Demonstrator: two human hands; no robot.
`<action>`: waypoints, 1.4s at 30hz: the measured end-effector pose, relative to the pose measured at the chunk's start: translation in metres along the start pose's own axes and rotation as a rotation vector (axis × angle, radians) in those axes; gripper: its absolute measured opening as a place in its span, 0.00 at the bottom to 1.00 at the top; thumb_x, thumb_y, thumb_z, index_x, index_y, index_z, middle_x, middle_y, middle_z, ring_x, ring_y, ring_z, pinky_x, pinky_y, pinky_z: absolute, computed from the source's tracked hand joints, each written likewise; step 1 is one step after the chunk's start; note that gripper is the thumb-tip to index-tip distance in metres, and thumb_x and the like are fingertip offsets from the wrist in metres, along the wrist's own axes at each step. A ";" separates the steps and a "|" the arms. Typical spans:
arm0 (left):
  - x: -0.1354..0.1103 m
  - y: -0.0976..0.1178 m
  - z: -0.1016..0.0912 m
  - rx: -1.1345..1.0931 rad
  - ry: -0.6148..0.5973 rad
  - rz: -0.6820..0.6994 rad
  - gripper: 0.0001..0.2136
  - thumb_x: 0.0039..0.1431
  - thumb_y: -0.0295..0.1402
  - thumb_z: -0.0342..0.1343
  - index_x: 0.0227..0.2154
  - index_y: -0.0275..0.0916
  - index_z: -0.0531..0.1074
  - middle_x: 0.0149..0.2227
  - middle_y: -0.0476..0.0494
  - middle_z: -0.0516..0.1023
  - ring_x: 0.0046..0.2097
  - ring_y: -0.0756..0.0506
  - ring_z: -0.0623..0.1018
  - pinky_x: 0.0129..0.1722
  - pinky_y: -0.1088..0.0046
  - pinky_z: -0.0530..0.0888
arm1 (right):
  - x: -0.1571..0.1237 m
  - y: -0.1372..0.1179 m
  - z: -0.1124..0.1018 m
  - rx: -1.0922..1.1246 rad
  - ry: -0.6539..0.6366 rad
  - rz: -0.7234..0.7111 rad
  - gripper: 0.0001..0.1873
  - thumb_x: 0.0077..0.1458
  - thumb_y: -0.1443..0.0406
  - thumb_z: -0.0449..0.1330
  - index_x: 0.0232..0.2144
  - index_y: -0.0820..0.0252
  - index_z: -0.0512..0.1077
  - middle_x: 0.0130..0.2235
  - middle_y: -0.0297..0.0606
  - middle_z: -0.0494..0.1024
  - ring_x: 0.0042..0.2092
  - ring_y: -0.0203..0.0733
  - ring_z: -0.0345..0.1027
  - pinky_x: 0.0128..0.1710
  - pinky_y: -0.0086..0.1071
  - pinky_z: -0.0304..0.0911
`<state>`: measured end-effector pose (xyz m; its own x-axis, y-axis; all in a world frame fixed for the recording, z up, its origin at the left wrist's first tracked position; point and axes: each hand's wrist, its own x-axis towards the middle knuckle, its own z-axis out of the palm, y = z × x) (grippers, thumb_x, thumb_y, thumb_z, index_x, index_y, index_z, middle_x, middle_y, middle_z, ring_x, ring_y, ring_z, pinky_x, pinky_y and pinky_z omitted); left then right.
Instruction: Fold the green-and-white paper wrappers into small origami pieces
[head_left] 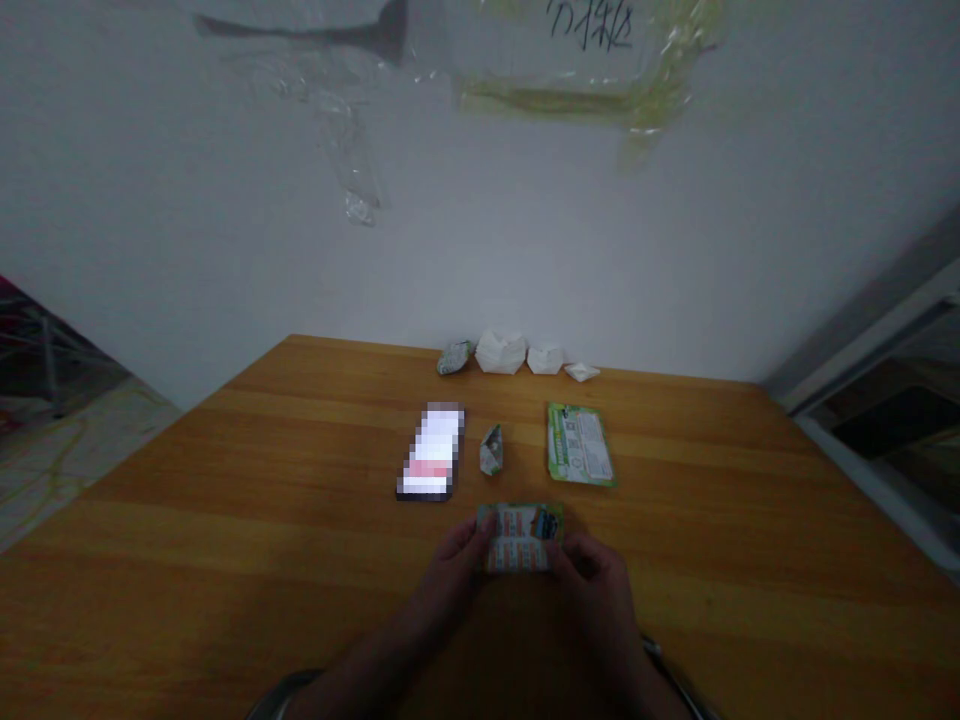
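Note:
A printed sheet of paper [519, 540], green at its edges with orange and blue print, is held flat just above the near part of the table. My left hand [459, 558] pinches its left edge, thumb on top. At its right edge my right hand [596, 572] grips the lower corner, thumb also on top. The fingers beneath the paper are hidden. Beyond it stands a small folded paper piece [491, 451], grey with green print. Farther right lies a green-and-white printed packet or leaflet [580, 444].
A phone [433, 450] with a lit, pixelated screen lies left of centre on the wooden table [247, 470]. Along the wall [600, 250] stand a patterned folded paper [454, 357] and white folded papers [501, 352] of differing size. A shelf-like frame [885, 480] borders the right side.

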<state>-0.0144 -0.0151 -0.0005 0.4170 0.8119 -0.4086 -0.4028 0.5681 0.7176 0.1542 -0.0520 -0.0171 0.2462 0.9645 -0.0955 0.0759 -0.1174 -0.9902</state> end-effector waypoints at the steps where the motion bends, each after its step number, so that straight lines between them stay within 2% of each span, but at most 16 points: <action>1: 0.000 0.001 0.000 0.008 0.008 -0.002 0.17 0.56 0.42 0.57 0.42 0.33 0.76 0.32 0.39 0.82 0.34 0.43 0.80 0.39 0.69 0.73 | 0.000 -0.001 0.000 0.005 -0.001 0.002 0.19 0.47 0.56 0.62 0.15 0.61 0.65 0.17 0.28 0.62 0.22 0.33 0.55 0.21 0.26 0.53; 6: 0.001 0.000 0.001 0.022 0.038 0.011 0.21 0.52 0.46 0.59 0.40 0.32 0.76 0.31 0.38 0.82 0.35 0.41 0.80 0.39 0.68 0.73 | 0.000 -0.004 0.001 0.013 -0.007 0.008 0.20 0.46 0.54 0.62 0.14 0.60 0.65 0.17 0.29 0.63 0.22 0.34 0.56 0.21 0.26 0.54; 11: 0.001 0.000 -0.001 0.092 0.065 0.041 0.20 0.54 0.46 0.57 0.40 0.32 0.76 0.33 0.37 0.82 0.36 0.41 0.79 0.37 0.69 0.72 | 0.001 0.002 0.003 0.034 -0.035 -0.016 0.17 0.46 0.57 0.62 0.16 0.60 0.64 0.18 0.29 0.64 0.23 0.34 0.58 0.22 0.26 0.55; 14: 0.000 0.003 -0.001 0.240 0.095 0.105 0.19 0.54 0.45 0.56 0.38 0.34 0.76 0.33 0.41 0.81 0.36 0.42 0.78 0.36 0.71 0.72 | 0.006 0.003 0.000 0.124 -0.008 -0.065 0.14 0.44 0.59 0.66 0.24 0.59 0.65 0.24 0.29 0.68 0.26 0.35 0.63 0.25 0.25 0.60; 16: -0.004 0.009 0.000 0.390 0.044 0.143 0.16 0.55 0.44 0.56 0.35 0.35 0.77 0.32 0.44 0.80 0.36 0.43 0.77 0.37 0.72 0.71 | 0.010 -0.001 -0.005 0.155 -0.012 -0.092 0.15 0.44 0.59 0.66 0.32 0.58 0.67 0.30 0.33 0.72 0.31 0.38 0.68 0.30 0.27 0.64; 18: -0.007 0.014 0.003 0.525 -0.058 0.155 0.14 0.56 0.43 0.55 0.32 0.36 0.77 0.30 0.47 0.79 0.35 0.43 0.75 0.37 0.72 0.70 | 0.015 -0.004 -0.012 0.072 -0.122 -0.085 0.14 0.47 0.59 0.64 0.35 0.60 0.70 0.32 0.36 0.75 0.33 0.40 0.70 0.31 0.29 0.66; 21: -0.011 0.018 0.006 0.598 -0.171 0.164 0.15 0.60 0.41 0.50 0.32 0.37 0.77 0.30 0.48 0.78 0.35 0.44 0.74 0.38 0.72 0.69 | 0.020 -0.007 -0.023 -0.128 -0.306 -0.084 0.10 0.50 0.60 0.62 0.29 0.62 0.76 0.28 0.37 0.78 0.29 0.40 0.72 0.29 0.29 0.66; 23: -0.011 0.018 0.005 0.624 -0.202 0.163 0.14 0.61 0.41 0.49 0.34 0.38 0.77 0.32 0.47 0.78 0.36 0.44 0.74 0.39 0.71 0.69 | 0.021 -0.008 -0.028 -0.195 -0.333 -0.097 0.09 0.50 0.61 0.62 0.28 0.61 0.78 0.27 0.37 0.79 0.28 0.40 0.72 0.28 0.29 0.65; 27: -0.012 0.016 0.003 0.639 -0.186 0.183 0.14 0.60 0.40 0.51 0.39 0.40 0.78 0.36 0.44 0.80 0.39 0.41 0.75 0.43 0.69 0.68 | 0.019 -0.009 -0.027 -0.244 -0.317 -0.094 0.08 0.48 0.62 0.63 0.26 0.61 0.79 0.26 0.37 0.80 0.27 0.40 0.72 0.27 0.29 0.65; 32: -0.014 0.017 0.007 0.552 -0.246 0.139 0.13 0.56 0.38 0.56 0.41 0.42 0.78 0.42 0.44 0.81 0.45 0.41 0.75 0.50 0.71 0.65 | 0.015 -0.013 -0.019 -0.282 -0.478 -0.130 0.13 0.53 0.62 0.58 0.24 0.61 0.79 0.22 0.34 0.78 0.23 0.36 0.68 0.22 0.25 0.59; 34: -0.009 0.013 0.005 0.488 -0.196 0.100 0.13 0.55 0.39 0.58 0.40 0.40 0.78 0.40 0.43 0.81 0.43 0.41 0.76 0.47 0.70 0.67 | 0.013 -0.013 -0.016 -0.313 -0.430 -0.156 0.14 0.54 0.62 0.57 0.23 0.62 0.79 0.21 0.33 0.77 0.22 0.35 0.67 0.21 0.24 0.58; 35: -0.005 0.011 0.003 0.442 -0.135 0.092 0.14 0.53 0.40 0.59 0.41 0.38 0.78 0.38 0.43 0.81 0.42 0.41 0.76 0.44 0.70 0.69 | 0.013 -0.013 -0.015 -0.328 -0.376 -0.167 0.14 0.54 0.62 0.57 0.23 0.62 0.78 0.21 0.33 0.77 0.22 0.35 0.67 0.22 0.24 0.58; 37: 0.002 0.005 -0.003 0.370 -0.059 0.072 0.15 0.50 0.41 0.61 0.33 0.34 0.78 0.31 0.43 0.81 0.34 0.43 0.77 0.36 0.71 0.70 | 0.011 -0.011 -0.012 -0.350 -0.269 -0.177 0.15 0.55 0.62 0.56 0.22 0.62 0.78 0.21 0.34 0.77 0.23 0.36 0.68 0.23 0.25 0.59; 39: 0.009 0.000 -0.010 0.331 -0.055 0.022 0.16 0.50 0.43 0.62 0.27 0.30 0.78 0.28 0.41 0.80 0.31 0.44 0.77 0.33 0.72 0.70 | 0.010 -0.009 -0.009 -0.338 -0.206 -0.165 0.16 0.55 0.61 0.56 0.23 0.63 0.77 0.23 0.36 0.78 0.25 0.38 0.69 0.24 0.26 0.60; 42: 0.015 -0.004 -0.015 0.279 -0.024 0.038 0.18 0.49 0.45 0.62 0.25 0.29 0.77 0.26 0.39 0.80 0.28 0.45 0.76 0.30 0.73 0.69 | 0.008 -0.004 -0.004 -0.259 -0.161 -0.127 0.18 0.55 0.57 0.56 0.23 0.63 0.77 0.22 0.37 0.77 0.25 0.39 0.70 0.24 0.26 0.62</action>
<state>-0.0192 -0.0036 -0.0181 0.4265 0.8266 -0.3672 -0.1799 0.4754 0.8612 0.1594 -0.0447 -0.0131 0.0648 0.9979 -0.0082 0.3442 -0.0301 -0.9384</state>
